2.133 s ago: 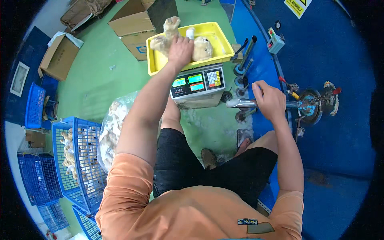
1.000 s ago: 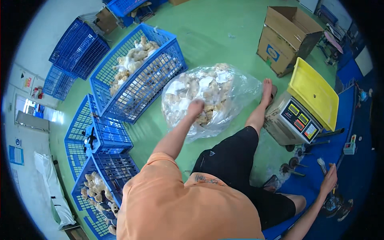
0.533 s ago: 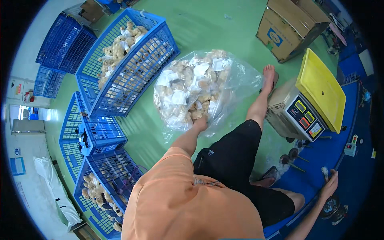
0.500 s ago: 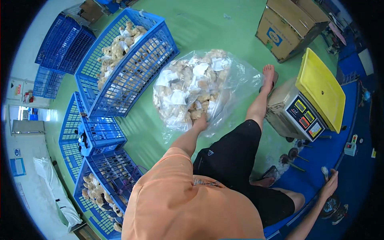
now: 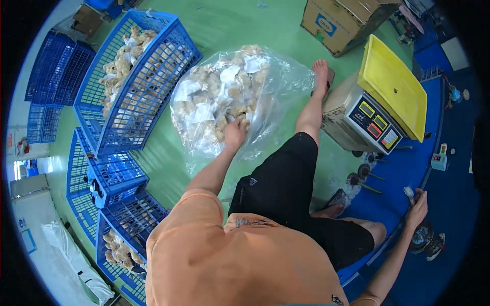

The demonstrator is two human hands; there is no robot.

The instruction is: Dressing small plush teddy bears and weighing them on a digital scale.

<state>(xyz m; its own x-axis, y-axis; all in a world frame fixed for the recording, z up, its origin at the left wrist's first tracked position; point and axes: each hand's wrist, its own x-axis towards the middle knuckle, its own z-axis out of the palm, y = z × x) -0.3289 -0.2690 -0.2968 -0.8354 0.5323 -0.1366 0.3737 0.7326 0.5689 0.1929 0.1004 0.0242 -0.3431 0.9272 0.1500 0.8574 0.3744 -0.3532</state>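
Plush toys are heaped in a clear bag on the green floor, where the left hand is closed on one. The right hand is rested far right, fingers curled on a blue platform. A scale and blue crates flank the bag.

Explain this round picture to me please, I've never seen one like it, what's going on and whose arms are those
The picture comes from a wide fisheye camera worn on a person's head, looking down, so straight edges bend near the rim. The orange shirt and black shorts are the wearer's own. There is no machine, just two bare hands. The left hand reaches into a big clear plastic bag of tan plush toys lying on the green floor; whether its grip has closed on a toy cannot be seen. The right hand rests by a small tool on the blue mat. Nearby stand a weighing scale with an empty yellow tray, blue crates of more toys, and a cardboard box.
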